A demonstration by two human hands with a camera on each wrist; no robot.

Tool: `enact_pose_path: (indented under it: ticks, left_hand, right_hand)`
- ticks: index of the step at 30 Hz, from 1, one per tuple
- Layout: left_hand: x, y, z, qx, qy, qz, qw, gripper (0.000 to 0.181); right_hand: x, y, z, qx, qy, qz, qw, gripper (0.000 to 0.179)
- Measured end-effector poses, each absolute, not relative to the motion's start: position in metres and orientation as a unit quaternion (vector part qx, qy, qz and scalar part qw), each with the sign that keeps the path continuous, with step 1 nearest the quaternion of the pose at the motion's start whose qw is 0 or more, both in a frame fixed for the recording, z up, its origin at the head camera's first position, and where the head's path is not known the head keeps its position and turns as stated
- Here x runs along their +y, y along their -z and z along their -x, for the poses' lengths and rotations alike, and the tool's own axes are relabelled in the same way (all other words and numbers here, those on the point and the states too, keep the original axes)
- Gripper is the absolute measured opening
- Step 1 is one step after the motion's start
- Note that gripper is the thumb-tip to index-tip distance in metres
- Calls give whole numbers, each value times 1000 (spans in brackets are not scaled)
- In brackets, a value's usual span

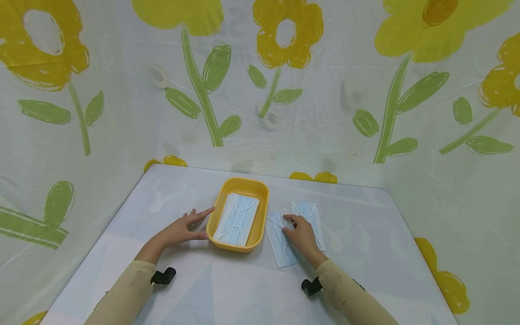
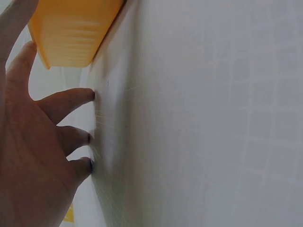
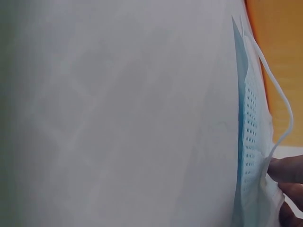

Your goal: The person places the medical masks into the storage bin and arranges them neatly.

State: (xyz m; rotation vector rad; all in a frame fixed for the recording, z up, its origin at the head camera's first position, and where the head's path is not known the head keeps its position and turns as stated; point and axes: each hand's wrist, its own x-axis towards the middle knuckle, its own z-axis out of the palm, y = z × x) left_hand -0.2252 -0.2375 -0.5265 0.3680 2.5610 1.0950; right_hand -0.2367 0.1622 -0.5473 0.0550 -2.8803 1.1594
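Observation:
In the head view, a yellow tray [image 1: 263,198] holds several stacked blue face masks [image 1: 239,216] with white ear loops. My left hand [image 1: 183,231] lies at the tray's left side, its fingers spread, with the index finger and thumb at the rim. Its other fingertips reach down to the table in the left wrist view. Right of the tray, my right hand [image 1: 302,235] pinches a blue face mask [image 1: 280,246] near its upper part. That mask stands on edge in the right wrist view, its ear loop [image 3: 283,99] bowed outward. Another face mask [image 1: 317,221] lies partly behind this hand.
The table [image 1: 178,293] has a pale patterned cover. Curtains [image 1: 317,122] printed with yellow flowers and green leaves hang at its back and sides. Small black devices [image 1: 164,276] are strapped at both wrists.

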Motion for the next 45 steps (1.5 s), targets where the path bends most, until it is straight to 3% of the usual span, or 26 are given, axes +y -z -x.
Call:
enact_pose_path:
  ticks: [25,45]
  left_hand:
    - [-238,526,225,898,-386,-131,165,92]
    - [-238,527,225,896,-390,-128,167,92]
  right_hand:
    - [172,539,234,-915,-398,-36,60,38]
    - [182,541,235,-891,-450,6,56,39]
